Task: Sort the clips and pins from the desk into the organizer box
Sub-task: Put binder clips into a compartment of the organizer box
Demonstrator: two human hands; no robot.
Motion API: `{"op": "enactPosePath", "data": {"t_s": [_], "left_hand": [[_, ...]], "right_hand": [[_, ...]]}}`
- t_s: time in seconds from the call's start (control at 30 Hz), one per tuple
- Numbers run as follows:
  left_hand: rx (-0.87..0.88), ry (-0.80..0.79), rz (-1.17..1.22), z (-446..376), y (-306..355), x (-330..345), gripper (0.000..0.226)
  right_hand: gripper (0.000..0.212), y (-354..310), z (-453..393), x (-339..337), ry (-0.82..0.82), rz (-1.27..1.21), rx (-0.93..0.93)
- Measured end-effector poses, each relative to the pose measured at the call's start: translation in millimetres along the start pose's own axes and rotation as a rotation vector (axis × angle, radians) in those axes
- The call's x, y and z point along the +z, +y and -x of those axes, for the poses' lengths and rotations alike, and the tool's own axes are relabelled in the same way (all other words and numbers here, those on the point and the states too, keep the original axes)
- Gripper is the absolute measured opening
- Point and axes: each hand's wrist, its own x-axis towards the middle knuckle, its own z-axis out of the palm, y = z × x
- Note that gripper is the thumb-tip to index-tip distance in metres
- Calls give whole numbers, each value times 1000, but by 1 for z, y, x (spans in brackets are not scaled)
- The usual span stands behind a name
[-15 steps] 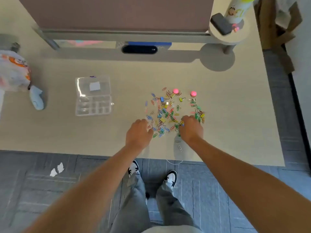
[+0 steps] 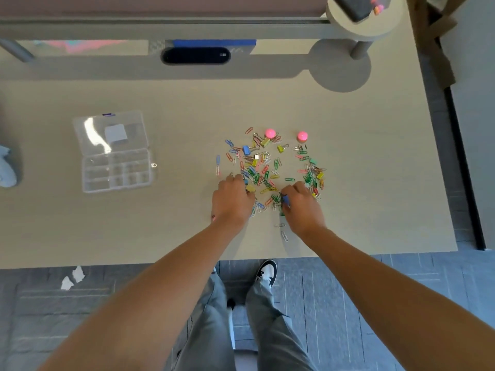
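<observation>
Clips under both hands; right hand seemingly pinching blue clip; left hand curled, grip unclear.

Glossy clear plastic organizer box on matt pale wood-look desk, beside shiny coloured paper clips

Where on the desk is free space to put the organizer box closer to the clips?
Bare desk lies between the organizer box and the clip pile. It is crowded around the pile, where the left hand and right hand work.
</observation>
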Motion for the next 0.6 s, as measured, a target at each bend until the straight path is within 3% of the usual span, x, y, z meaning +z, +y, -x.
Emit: {"op": "enactPosePath", "data": {"t_s": [0.23, 0.37, 0.6], "left_hand": [[80, 45, -182, -11, 9, 12, 25], [106, 49, -218, -14, 16, 14, 17], [78, 151, 21, -10, 18, 19, 22]], "right_hand": [[25, 11, 2, 6, 50, -38, -44], [17, 13, 3, 4, 72, -99, -44], [21, 14, 7, -1, 137, -304, 82]]}}
